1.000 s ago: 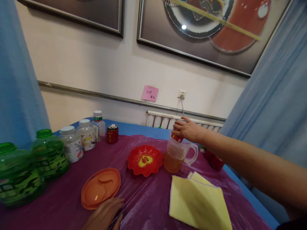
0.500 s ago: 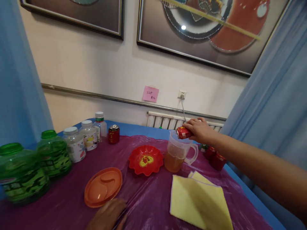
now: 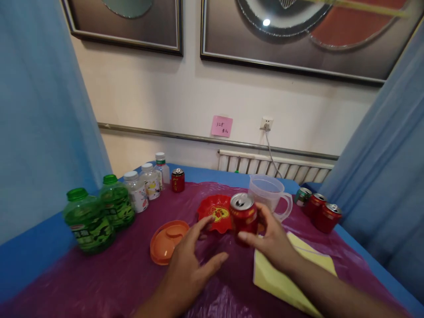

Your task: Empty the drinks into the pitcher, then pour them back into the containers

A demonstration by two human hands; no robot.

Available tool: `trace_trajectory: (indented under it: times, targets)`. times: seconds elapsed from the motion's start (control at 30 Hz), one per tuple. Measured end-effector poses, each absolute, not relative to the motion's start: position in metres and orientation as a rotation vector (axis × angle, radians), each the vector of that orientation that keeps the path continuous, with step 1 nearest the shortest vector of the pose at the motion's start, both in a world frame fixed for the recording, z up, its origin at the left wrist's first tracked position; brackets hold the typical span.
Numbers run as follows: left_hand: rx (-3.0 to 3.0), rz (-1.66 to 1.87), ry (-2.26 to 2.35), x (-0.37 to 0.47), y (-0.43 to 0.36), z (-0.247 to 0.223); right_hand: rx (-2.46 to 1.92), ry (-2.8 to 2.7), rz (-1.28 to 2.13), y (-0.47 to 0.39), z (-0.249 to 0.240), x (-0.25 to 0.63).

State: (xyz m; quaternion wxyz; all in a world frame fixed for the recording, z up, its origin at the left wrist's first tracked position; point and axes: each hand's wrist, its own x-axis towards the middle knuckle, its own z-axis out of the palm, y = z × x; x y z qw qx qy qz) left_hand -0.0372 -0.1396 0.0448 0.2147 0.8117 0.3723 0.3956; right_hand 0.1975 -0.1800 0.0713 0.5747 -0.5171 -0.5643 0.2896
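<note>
My right hand [image 3: 270, 238] is wrapped round a red drink can [image 3: 244, 218], held upright with its top opened, above the near side of the red scalloped plate [image 3: 207, 207]. To its left, my left hand [image 3: 195, 260] is open, thumb and fingers spread toward the can without touching it. Behind the can stands a clear plastic measuring jug [image 3: 265, 190]; its lower part is hidden by the can and my hand. An orange divided dish [image 3: 162, 247] lies beside my left hand. Under my right forearm is a folded yellow cloth [image 3: 278, 278].
Green bottles [image 3: 88, 225] and white-capped clear bottles [image 3: 137, 194] line the left side, with another red can [image 3: 178, 181] at the back. Several cans [image 3: 326, 218] stand at the right. Purple plastic sheeting [image 3: 109, 274] covers the blue table. Blue curtains [image 3: 380, 154] hang at both sides.
My right hand has brought the can from a tilt over the jug down toward me, now upright. My left hand has risen from the table beside the orange dish and opened near the can.
</note>
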Motion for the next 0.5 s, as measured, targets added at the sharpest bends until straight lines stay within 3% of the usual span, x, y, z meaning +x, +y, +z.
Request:
trace_trajectory:
  times: [0.3, 0.5]
  targets:
    - [2.082, 1.050, 1.064, -0.016, -0.119, 0.056, -1.149, -1.294, 0.755, -0.179, -0.012, 0.147]
    - [2.083, 1.113, 1.579, -0.058, -0.008, 0.064, -1.269, -1.493, 0.704, -0.187, -0.053, 0.156]
